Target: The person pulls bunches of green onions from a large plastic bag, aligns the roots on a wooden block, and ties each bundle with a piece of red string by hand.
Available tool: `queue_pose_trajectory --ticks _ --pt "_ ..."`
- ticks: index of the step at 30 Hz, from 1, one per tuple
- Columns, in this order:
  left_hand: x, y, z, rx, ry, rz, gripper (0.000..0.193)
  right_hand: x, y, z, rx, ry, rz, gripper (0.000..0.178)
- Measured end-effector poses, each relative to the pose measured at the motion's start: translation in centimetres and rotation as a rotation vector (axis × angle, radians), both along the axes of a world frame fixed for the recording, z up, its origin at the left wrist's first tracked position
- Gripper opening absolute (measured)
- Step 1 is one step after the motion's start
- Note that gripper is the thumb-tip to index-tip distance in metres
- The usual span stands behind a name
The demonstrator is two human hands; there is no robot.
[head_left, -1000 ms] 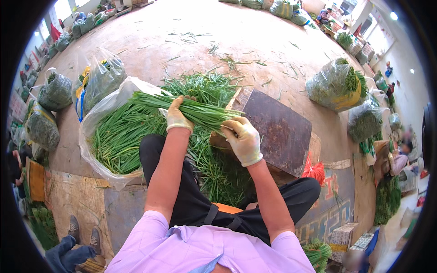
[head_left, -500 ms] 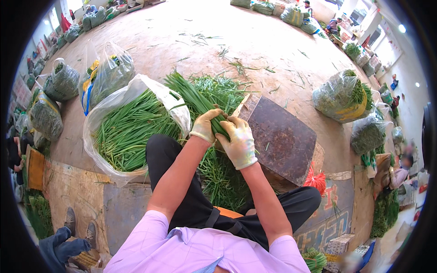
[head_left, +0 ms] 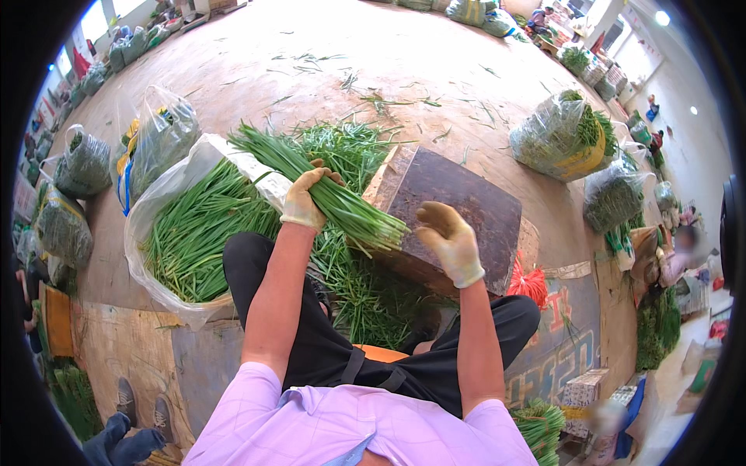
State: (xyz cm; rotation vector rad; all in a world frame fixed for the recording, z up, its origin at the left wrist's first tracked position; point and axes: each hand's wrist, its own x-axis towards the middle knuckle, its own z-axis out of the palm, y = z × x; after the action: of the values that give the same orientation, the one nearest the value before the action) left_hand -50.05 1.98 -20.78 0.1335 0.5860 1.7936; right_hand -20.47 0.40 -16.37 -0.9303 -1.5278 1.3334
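Note:
My left hand (head_left: 305, 199), in a yellowish glove, is closed around a thick bunch of garlic chives (head_left: 353, 211). The bunch slants from the far left down to the right, its pale ends pointing toward the dark-topped wooden block (head_left: 466, 198). My right hand (head_left: 449, 242), gloved the same way, is open above the block's near side. Its fingers are apart, and a gap separates it from the pale ends. A white plastic bag (head_left: 138, 260) full of long green chives (head_left: 198, 237) stands to the left. Loose greens (head_left: 365, 299) lie between my legs and beyond the bunch.
A bundle of red string (head_left: 528, 281) hangs by the block's right side. Stuffed clear bags (head_left: 563, 136) stand at right, with further filled bags (head_left: 159, 144) at left. Another person's shoes (head_left: 162, 415) are at the lower left. More tied greens (head_left: 540, 426) lie near my right side.
My right hand has let go of the bunch and moved right, its fingers now apart. The left hand has shifted left with the bunch, whose pale ends now show. The whole view has shifted slightly.

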Motion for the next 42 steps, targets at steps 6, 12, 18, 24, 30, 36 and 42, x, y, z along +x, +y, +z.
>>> queue_pose_trajectory --ticks 6,12,18,24,30,36,42 --pt "2.5 -2.5 1.1 0.272 0.172 -0.310 0.052 -5.8 -2.0 0.2 -0.039 -0.598 0.425 0.102" --pt "10.6 1.0 2.2 0.500 -0.024 -0.589 0.057 -4.1 -4.6 -5.3 -0.102 0.160 0.069 0.055" --pt "13.6 1.8 0.0 0.308 0.111 -0.429 0.065 0.1 -3.3 -6.4 -0.176 0.066 -0.186 0.019" --pt "17.3 -6.7 -13.6 -0.523 0.440 -0.603 0.043 6.7 -1.5 -16.7 -0.933 0.318 -0.524 0.011" --pt "19.0 -8.8 -12.6 -0.507 0.376 -0.734 0.055 6.0 -2.5 -17.8 -1.130 0.497 -0.354 0.012" --pt "13.3 -6.2 -12.2 -0.514 0.264 -0.488 0.043 -1.7 -1.7 -12.0 -0.785 -0.386 0.430 0.023" --pt "11.4 -5.2 -3.9 -0.031 0.571 -0.144 0.045 -5.2 -4.0 -6.8 -0.048 -0.436 0.063 0.048"
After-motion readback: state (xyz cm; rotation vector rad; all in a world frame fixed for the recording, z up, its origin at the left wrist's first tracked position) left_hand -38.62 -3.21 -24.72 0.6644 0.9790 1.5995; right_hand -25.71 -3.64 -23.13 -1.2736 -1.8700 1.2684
